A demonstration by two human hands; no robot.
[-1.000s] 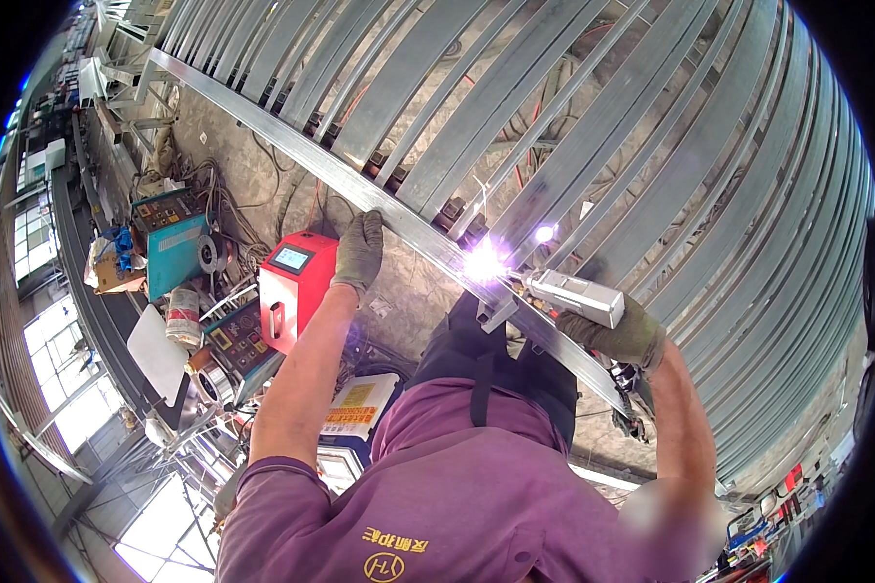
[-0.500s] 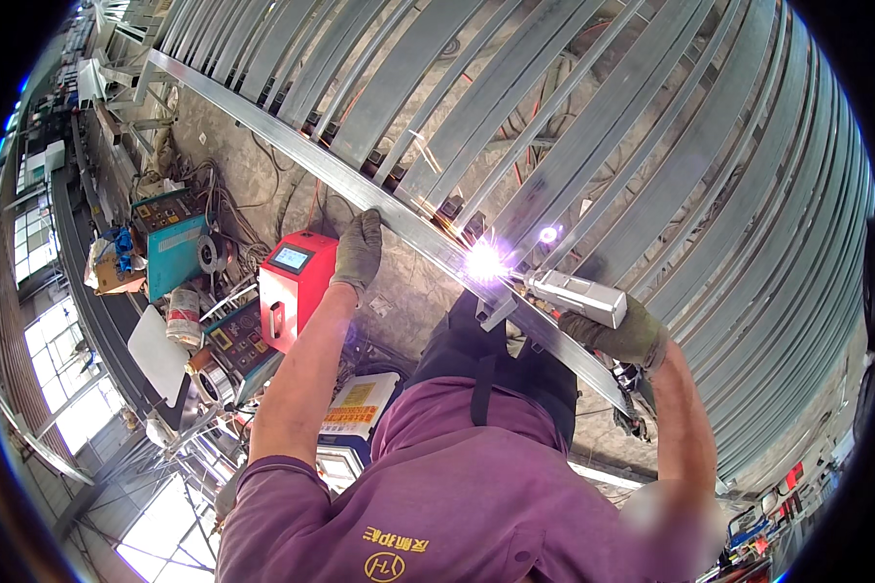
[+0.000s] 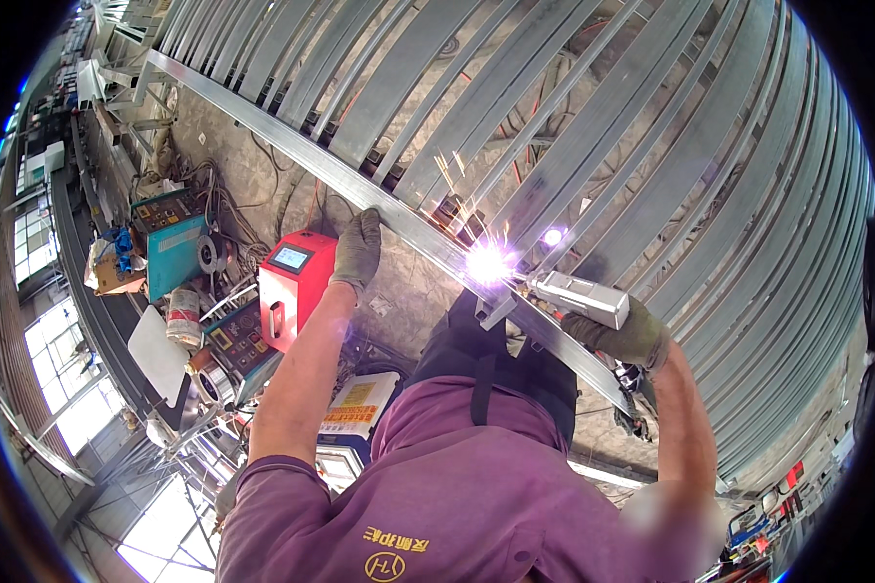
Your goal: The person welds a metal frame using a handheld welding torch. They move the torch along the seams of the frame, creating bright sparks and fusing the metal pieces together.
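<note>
In a green-grey work glove, my right hand (image 3: 617,335) is wrapped round a silver, box-shaped welding torch (image 3: 583,298). The torch's nozzle points left at a glaring purple-white arc (image 3: 489,264) on the long metal rail (image 3: 282,138), where sparks fly up. Glare hides the weld itself. My left hand (image 3: 360,251), gloved alike, has its fingers together and bent at the rail's near edge, left of the arc. Long grey metal slats (image 3: 554,170) run away from the rail, side by side with gaps between them.
A red machine (image 3: 297,291) with a small screen stands beside my left forearm. Further left are a teal machine (image 3: 175,255), a paint-stained can (image 3: 183,316) and tangled cables. More cables lie on the concrete floor beneath the slats. A white box (image 3: 360,403) stands near my left side.
The arc and torch have shifted very slightly to the right along the rail. Sparks now rise higher above the slats. My left hand has stayed in place.
</note>
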